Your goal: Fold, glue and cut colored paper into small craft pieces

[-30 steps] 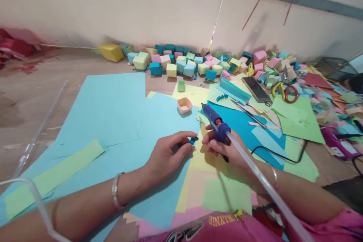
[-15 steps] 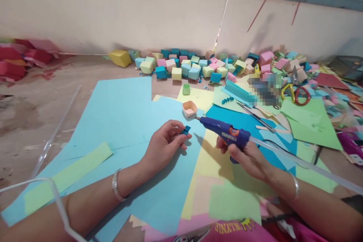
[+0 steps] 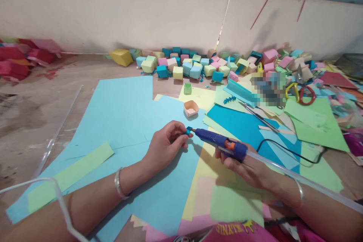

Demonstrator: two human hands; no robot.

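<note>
Pinching a small blue paper piece (image 3: pixel 188 131) at frame centre, my left hand (image 3: pixel 164 147) meets the nozzle. My right hand (image 3: pixel 244 164) is wrapped around the glue gun (image 3: pixel 219 143)

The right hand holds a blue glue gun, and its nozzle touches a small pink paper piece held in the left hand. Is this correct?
Not quite. In the head view, the paper piece pinched by the left hand is dark blue, not pink. The right hand does hold the blue glue gun, nozzle at the piece.
</note>
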